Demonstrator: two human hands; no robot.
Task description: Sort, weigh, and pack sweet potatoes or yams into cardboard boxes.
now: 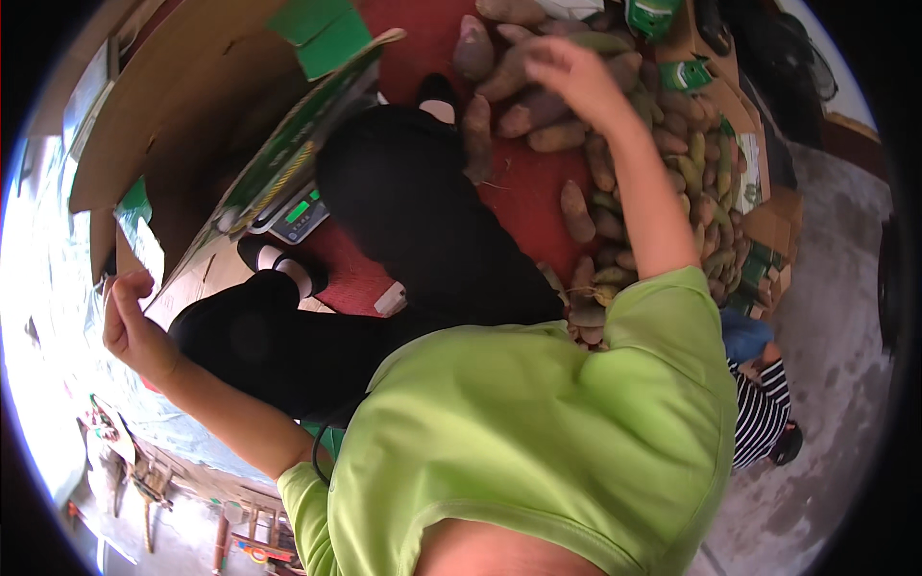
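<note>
My right hand (573, 79) reaches over a pile of brown, sweet-potato-like tubers (538, 110) at the top centre. It is blurred, but its fingers look stretched and apart, and no tuber shows in them. My left hand (137, 326) is on the far left, beside the flap of a large cardboard box (163, 106). Its fingers are curled closed; whatever they may hold is hidden. Between the box and my legs sits a scale (300, 216) with a lit green display. A single tuber (477, 139) lies next to my knee.
Many more tubers, some greenish (696, 163), spread down the right side on red flooring (523, 202). Green packets (684, 75) and an open carton (773, 226) border them. Another person in a striped top (759, 413) is at the right. Wooden stools (264, 523) stand lower left.
</note>
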